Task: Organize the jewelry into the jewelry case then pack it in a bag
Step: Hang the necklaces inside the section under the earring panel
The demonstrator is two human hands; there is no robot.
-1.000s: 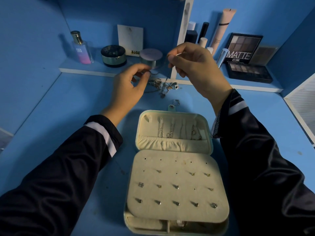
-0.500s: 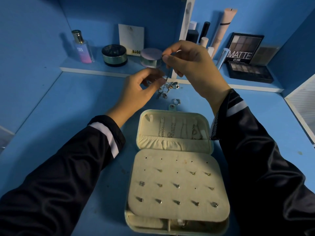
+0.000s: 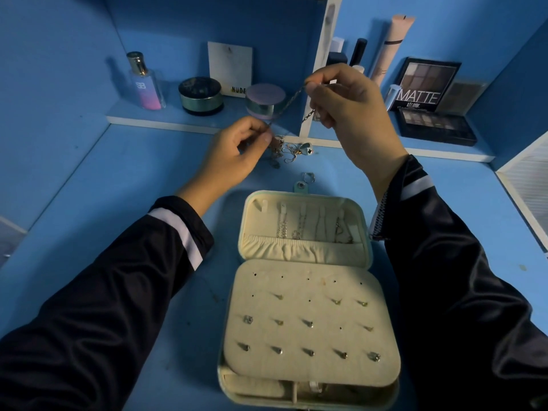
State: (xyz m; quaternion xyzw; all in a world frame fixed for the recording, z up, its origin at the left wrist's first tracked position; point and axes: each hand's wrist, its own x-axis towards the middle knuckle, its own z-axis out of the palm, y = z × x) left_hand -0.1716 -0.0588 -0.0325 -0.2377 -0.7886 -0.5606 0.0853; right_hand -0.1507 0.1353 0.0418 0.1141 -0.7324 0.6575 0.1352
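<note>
While raised behind one open jewelry case (image 3: 296, 310), pinching one chain (image 3: 289, 103) taut between left hand (image 3: 234, 155) and right hand (image 3: 353, 114); below, one jewelry heap (image 3: 292, 149), one ring (image 3: 308, 177); behind, one perfume bottle (image 3: 145, 84), two jars (image 3: 200, 95)

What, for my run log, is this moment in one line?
left hand: pinches chain | right hand: pinches chain | chain: stretched between hands | jewelry case: open
</note>
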